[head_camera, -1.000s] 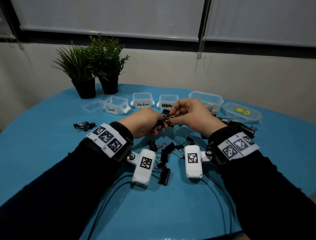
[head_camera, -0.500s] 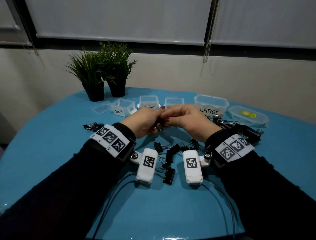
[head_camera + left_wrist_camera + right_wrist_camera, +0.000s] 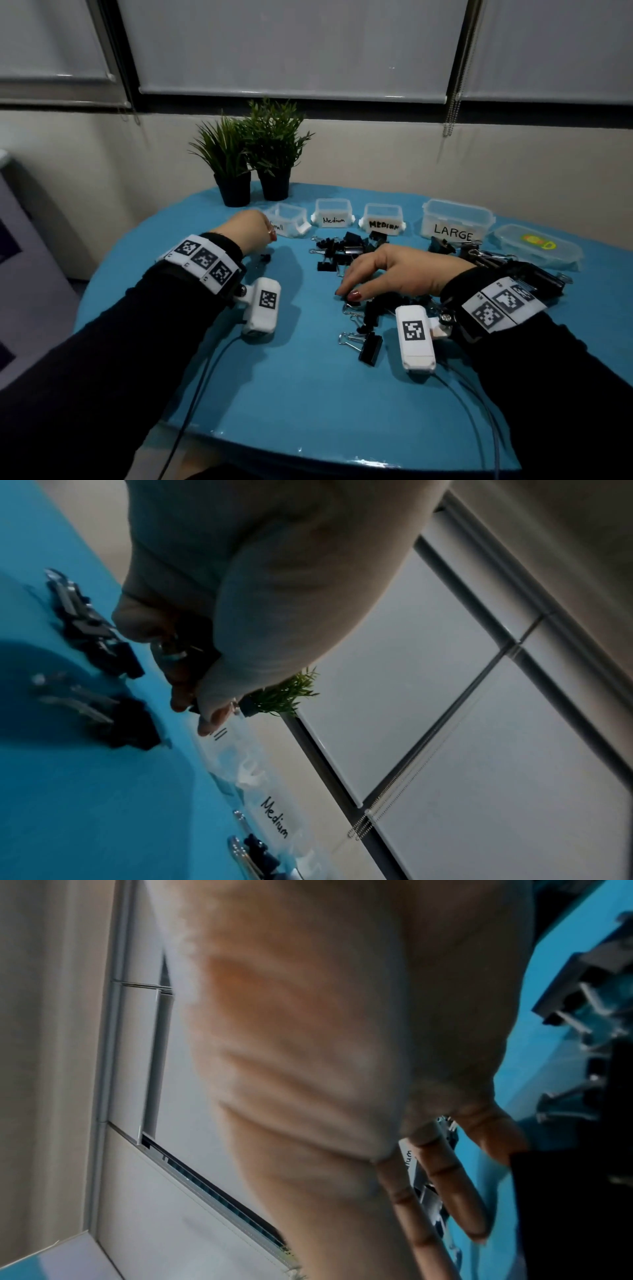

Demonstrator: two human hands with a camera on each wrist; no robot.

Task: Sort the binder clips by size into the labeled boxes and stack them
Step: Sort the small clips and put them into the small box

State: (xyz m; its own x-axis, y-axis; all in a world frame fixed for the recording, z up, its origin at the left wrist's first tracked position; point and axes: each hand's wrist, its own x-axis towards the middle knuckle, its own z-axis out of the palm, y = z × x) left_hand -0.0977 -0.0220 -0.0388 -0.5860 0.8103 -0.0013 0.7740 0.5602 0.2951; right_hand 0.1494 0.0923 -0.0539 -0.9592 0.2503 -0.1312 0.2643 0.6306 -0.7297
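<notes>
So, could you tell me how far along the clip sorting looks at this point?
Early. No box can be seen holding clips; the Small box, two Medium boxes and LARGE box look empty. The left hand grips a small clip beside the Small box. The right hand reaches into the loose clips. Those piles remain, then the stacking.

The counter (image 3: 301, 387) looks smooth, glossy blue, the boxes (image 3: 457, 222) clear shiny plastic with paper labels, the binder clips (image 3: 371, 347) matt black with bright metal wire handles, the sleeves (image 3: 102, 359) dark cloth.
</notes>
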